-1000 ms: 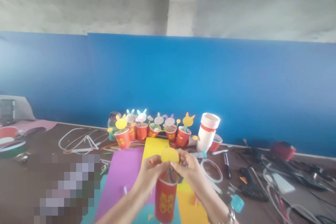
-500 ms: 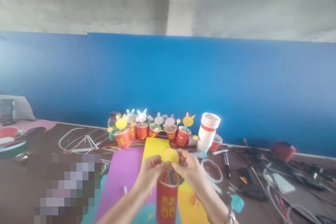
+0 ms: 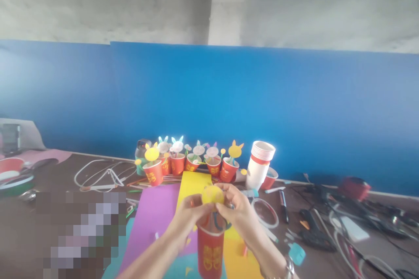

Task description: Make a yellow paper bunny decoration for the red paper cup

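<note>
Red cup (image 3: 211,250) shifted slightly rightward, left hand (image 3: 189,212) and right hand (image 3: 238,209) seemingly pinching blurred yellow disc (image 3: 212,194)

The red cup (image 3: 211,250) below the two grips has shifted sideways a little: it now stands further under the right grip (image 3: 237,205) and less under the left grip (image 3: 188,216). A small yellow scrap (image 3: 195,228), out of sight a second ago, now shows beneath the left grip, just beside the cup. On the disc (image 3: 212,195) between the grips, the left thumb (image 3: 206,210) reaches slightly further along the lower edge, toward the right grip.
</note>
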### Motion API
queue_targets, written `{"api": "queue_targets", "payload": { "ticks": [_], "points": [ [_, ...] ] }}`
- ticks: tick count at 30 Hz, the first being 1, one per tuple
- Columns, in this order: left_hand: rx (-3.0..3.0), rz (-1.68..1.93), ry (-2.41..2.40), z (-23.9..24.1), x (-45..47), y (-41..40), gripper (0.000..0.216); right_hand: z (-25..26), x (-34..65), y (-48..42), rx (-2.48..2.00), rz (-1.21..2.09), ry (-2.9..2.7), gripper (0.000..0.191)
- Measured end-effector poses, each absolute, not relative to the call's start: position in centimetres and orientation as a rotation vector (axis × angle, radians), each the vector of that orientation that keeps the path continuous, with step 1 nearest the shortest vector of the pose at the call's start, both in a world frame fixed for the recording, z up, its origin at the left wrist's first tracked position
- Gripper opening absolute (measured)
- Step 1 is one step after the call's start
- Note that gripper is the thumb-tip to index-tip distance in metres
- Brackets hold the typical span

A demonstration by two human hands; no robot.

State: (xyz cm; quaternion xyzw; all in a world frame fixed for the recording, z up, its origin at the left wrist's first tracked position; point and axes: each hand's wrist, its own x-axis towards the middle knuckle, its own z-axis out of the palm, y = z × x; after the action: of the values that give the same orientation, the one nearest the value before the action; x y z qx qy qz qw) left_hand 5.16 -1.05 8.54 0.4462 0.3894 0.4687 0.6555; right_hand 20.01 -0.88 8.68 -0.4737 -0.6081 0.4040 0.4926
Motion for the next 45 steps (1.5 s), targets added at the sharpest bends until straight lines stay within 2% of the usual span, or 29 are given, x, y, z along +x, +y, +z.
{"api": "queue_targets", "payload": {
  "ticks": [13, 17, 24, 31, 45],
  "points": [
    [0.951, 1.211, 0.923, 7.6, 5.2, -0.6, 0.047, 8.5, 19.9, -1.3, -1.349, 0.63, -1.575, 0.03],
    [0.924, 1.208, 0.858, 8.1, 5.4, -0.8, 0.042, 8.1, 20.0, -1.0, -1.362, 0.772, -1.6, 0.017],
    [0.966, 1.086, 0.904, 8.7, 5.0, -1.0, 0.028, 9.0, 20.0, -0.7, -1.323, 0.955, -1.44, 0.02],
    [0.984, 1.082, 0.87, 7.9, 5.1, -0.6, 0.039, 8.6, 20.0, -0.5, -1.293, 1.031, -1.417, 0.02],
    [0.889, 1.206, 0.838, 6.2, 4.9, 0.5, 0.038, 7.8, 20.0, -0.3, -1.418, 1.106, -1.46, 0.023]
  ]
}}
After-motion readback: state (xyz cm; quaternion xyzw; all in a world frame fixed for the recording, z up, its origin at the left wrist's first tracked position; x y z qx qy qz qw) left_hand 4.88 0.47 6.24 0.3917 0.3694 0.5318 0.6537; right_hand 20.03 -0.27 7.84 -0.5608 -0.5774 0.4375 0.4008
